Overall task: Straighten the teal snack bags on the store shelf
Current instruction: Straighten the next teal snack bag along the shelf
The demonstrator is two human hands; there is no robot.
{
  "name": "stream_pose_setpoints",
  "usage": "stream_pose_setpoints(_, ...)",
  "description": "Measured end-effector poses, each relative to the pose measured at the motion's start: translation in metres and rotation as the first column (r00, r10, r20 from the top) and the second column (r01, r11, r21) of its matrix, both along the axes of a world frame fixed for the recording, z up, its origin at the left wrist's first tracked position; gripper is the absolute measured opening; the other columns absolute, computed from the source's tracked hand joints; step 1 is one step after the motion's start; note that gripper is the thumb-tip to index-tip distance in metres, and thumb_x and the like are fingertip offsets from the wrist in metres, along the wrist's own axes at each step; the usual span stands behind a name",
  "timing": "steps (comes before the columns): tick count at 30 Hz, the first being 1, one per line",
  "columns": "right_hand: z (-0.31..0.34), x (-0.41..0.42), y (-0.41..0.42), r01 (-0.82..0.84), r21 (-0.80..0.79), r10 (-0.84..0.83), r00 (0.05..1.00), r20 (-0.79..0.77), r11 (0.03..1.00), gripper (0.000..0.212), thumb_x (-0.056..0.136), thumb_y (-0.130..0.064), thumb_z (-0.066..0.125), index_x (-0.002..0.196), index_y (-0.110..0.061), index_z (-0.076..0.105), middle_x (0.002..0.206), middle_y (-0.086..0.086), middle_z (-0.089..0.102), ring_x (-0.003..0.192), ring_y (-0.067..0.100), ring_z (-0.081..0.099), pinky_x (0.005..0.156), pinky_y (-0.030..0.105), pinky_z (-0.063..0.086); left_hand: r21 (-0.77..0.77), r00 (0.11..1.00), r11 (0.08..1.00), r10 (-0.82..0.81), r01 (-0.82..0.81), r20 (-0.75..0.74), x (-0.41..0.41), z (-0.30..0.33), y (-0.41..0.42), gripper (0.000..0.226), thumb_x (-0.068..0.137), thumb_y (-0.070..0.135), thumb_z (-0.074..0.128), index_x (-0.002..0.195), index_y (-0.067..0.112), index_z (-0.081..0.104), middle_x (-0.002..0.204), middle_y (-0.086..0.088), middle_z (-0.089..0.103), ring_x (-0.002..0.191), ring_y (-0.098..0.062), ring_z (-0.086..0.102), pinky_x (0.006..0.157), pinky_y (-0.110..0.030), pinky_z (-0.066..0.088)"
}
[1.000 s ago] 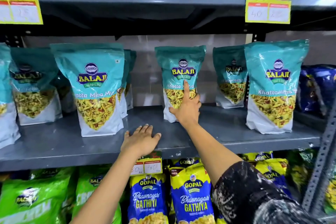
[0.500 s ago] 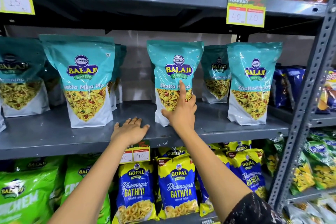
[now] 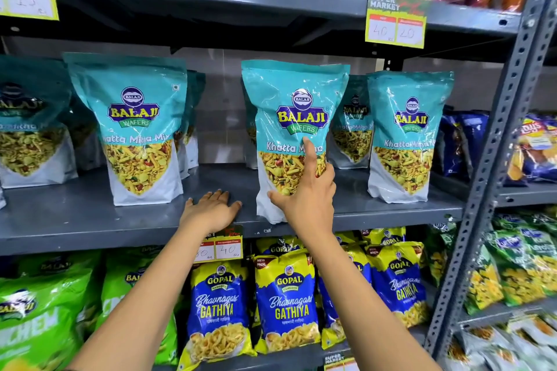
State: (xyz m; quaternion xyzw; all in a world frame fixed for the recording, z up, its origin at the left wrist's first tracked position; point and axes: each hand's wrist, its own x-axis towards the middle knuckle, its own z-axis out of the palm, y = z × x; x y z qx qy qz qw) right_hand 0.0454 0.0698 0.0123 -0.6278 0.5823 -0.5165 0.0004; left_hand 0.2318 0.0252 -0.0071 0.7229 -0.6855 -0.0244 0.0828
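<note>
- Right hand (image 3: 307, 199) grips the lower front of the upright teal foil snack bag (image 3: 294, 117) at the front edge of the grey metal shelf (image 3: 75, 217), index finger extended up its face.
- Left hand (image 3: 211, 211) rests flat and spread on the shelf, holding nothing.
- Risk: the bag's base sits at the lip; a forward tug may tip it off, and a sideways push could knock the neighbouring teal bag (image 3: 407, 135).

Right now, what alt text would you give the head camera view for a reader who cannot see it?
A person's right hand grips the front of an upright teal snack bag at the edge of a grey store shelf, while the left hand rests flat on the shelf beside it. More teal bags stand on both sides.
</note>
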Motion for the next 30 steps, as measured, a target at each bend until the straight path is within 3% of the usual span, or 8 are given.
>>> stream_pose_setpoints(4,-0.004,0.003,0.004,0.024,-0.038,-0.024,1.0,0.004,0.999,0.114,0.068,-0.038,0.081,0.144,-0.051,-0.003,0.148,0.021,0.021,0.127,0.045,0.034,0.091,0.06,0.046,-0.019,1.0,1.0,-0.003,0.002,-0.014,0.001,-0.002,-0.002,0.066,0.096,0.059,0.02,0.151,0.023,0.021,0.163,0.003,0.013,0.149,-0.018,0.012,0.118,-0.052,0.01)
stream_pose_setpoints(9,-0.022,0.017,0.011,0.085,-0.062,-0.088,0.994,-0.062,0.995,0.106,0.079,-0.041,0.073,0.147,-0.049,-0.007,0.157,0.023,0.001,0.143,0.043,0.014,0.099,0.067,0.037,-0.022,1.0,1.0,-0.007,0.007,-0.013,0.001,-0.002,-0.002,0.066,0.096,0.059,0.02,0.152,0.024,0.02,0.163,0.004,0.012,0.149,-0.018,0.011,0.117,-0.052,0.01)
stream_pose_setpoints(17,-0.035,0.026,-0.001,0.185,-0.031,-0.187,0.976,-0.109,0.982,0.105,0.078,-0.047,0.072,0.149,-0.047,-0.005,0.156,0.028,0.006,0.136,0.049,0.026,0.09,0.065,0.046,-0.028,1.0,1.0,0.001,-0.001,-0.006,0.0,-0.002,-0.002,0.065,0.096,0.058,0.02,0.151,0.024,0.021,0.163,0.005,0.012,0.149,-0.018,0.011,0.117,-0.053,0.01)
stream_pose_setpoints(30,-0.028,0.026,-0.032,0.169,0.042,-0.162,0.978,-0.134,0.985,0.101,0.082,-0.048,0.068,0.147,-0.047,-0.009,0.155,0.028,0.003,0.137,0.048,0.022,0.095,0.065,0.043,-0.003,1.0,1.0,0.005,-0.005,0.015,0.001,-0.002,-0.005,0.067,0.095,0.059,0.017,0.153,0.025,0.015,0.163,0.005,0.008,0.15,-0.017,0.008,0.119,-0.052,0.008)
